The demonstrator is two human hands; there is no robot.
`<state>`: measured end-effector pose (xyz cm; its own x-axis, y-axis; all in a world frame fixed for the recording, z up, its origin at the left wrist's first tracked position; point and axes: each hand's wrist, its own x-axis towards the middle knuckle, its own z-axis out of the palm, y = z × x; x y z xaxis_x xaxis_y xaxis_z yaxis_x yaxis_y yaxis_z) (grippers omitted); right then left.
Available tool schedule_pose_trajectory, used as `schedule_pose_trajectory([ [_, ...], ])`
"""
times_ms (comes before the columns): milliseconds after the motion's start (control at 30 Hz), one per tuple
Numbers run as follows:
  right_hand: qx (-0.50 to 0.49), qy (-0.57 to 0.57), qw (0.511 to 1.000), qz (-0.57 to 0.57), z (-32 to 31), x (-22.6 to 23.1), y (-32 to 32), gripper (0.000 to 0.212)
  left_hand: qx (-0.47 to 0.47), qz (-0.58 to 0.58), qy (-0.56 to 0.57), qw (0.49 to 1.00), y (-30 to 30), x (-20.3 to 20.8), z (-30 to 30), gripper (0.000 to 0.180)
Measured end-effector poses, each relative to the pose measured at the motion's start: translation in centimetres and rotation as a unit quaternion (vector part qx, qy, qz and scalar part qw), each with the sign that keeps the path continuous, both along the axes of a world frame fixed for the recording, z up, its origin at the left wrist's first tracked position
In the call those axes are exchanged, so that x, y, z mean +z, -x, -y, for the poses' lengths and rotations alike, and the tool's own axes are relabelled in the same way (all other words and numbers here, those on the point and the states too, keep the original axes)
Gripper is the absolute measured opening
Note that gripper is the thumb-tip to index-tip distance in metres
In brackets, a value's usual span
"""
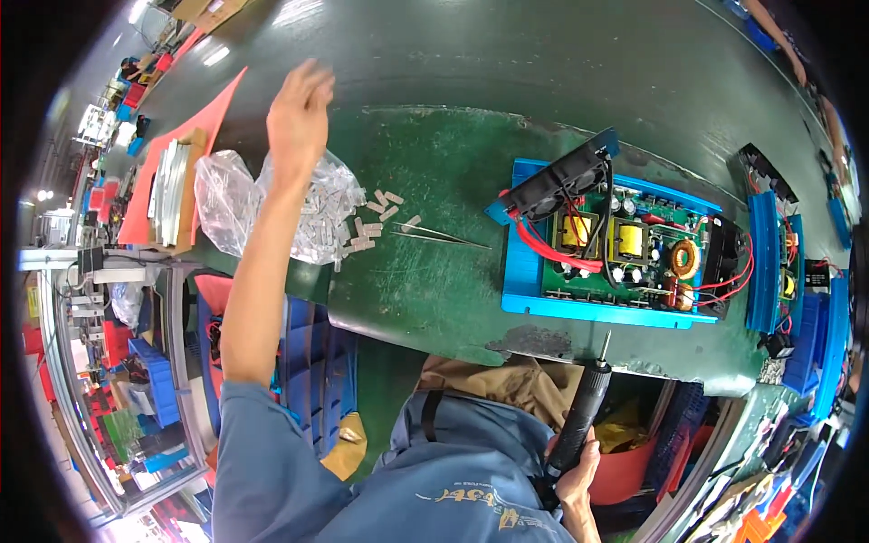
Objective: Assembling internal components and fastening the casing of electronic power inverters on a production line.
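My left hand [301, 118] is raised over the far side of a clear plastic bag, its fingers curled together and slightly blurred; anything they pinch is too small or hidden to name. The bag [224, 204] lies open with many small pale rectangular pieces [364, 237] spilling out to its right. My right hand [577, 475] grips a black electric screwdriver [584, 412] in front of my body, its bit pointing up toward the bench edge. Beyond that bit sits a blue metal housing [597, 314] with an exposed circuit board [625, 249]. A black fan [566, 181] stands tilted at its left end, joined by wires.
Metal tweezers [444, 236] lie on the green bench mat [425, 299]. More blue housings [765, 262] stand at the right edge. A pink sheet [149, 185] and cardboard box [192, 195] are at the left. Other people's arms [780, 45] show at the far right.
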<state>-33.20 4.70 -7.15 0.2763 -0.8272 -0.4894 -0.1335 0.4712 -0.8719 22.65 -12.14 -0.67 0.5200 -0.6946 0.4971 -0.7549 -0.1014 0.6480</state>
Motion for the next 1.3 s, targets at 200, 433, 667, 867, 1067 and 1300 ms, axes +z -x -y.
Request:
schedule_pose_trajectory([
  [200,-0.003,0.013,0.999,0.036,-0.1,-0.1,1.3,0.075,0.015,0.030,-0.098,0.995,-3.2,2.9,4.0,0.038],
  [433,-0.013,0.006,0.999,0.029,0.0,-0.4,0.7,0.077,-0.058,0.194,-0.203,0.958,-5.7,-0.7,4.6,0.052],
  [667,-0.035,0.002,0.999,0.031,-0.5,-0.3,1.1,0.078,-0.107,0.008,-0.253,0.961,3.1,4.9,-0.4,0.036],
  [867,-0.005,0.028,1.000,0.003,-0.3,-0.7,1.2,0.080,-0.225,0.040,-0.278,0.933,9.3,1.7,-6.6,0.019],
  [1067,0.069,0.046,0.996,-0.030,1.2,1.0,1.0,0.076,-0.226,0.118,-0.272,0.928,9.7,0.8,-7.0,0.016],
  [1300,0.066,-0.014,0.998,-0.008,1.2,2.2,0.7,0.055,-0.166,-0.041,-0.171,0.970,16.3,5.1,-5.2,0.025],
])
